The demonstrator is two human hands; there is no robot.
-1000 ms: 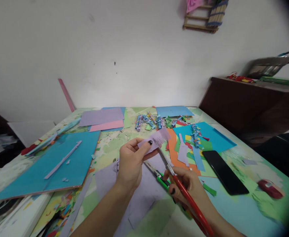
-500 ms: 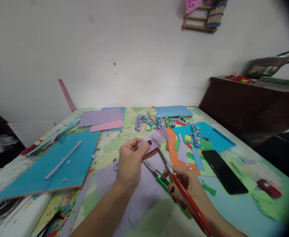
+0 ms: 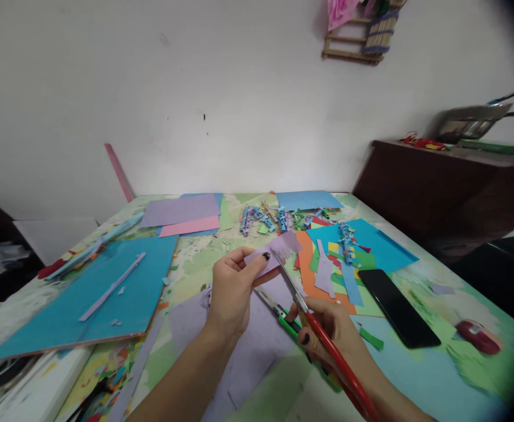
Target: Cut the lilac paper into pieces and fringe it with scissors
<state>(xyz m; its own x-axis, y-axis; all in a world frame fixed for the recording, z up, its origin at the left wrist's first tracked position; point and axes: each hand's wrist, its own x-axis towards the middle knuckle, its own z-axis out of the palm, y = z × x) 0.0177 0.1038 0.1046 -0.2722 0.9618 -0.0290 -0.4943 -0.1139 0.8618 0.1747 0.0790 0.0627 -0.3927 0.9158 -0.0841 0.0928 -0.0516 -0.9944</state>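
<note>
My left hand point(image 3: 235, 287) pinches a small strip of purple paper point(image 3: 263, 261) between thumb and fingers. Thin fringe cuts run along the strip's right part. My right hand point(image 3: 327, 328) is closed around red-handled scissors point(image 3: 333, 351), whose blades reach up to the lower edge of the strip. Below the scissors a green utility knife point(image 3: 278, 310) lies on the table, its blade pointing up and left; my right hand partly covers it. Sheets of purple paper point(image 3: 252, 351) are spread under both hands.
On the left lies a large blue board point(image 3: 102, 293) with a purple strip on it. Rolled paper pieces point(image 3: 263, 217) sit at the back. To the right are coloured scraps point(image 3: 312, 275), a black phone point(image 3: 397, 308) and a red computer mouse point(image 3: 479, 336).
The scissor blades have moved slightly up, over the fringed edge of the purple strip. Both hands keep nearly the same place, and the view has shifted very slightly.
</note>
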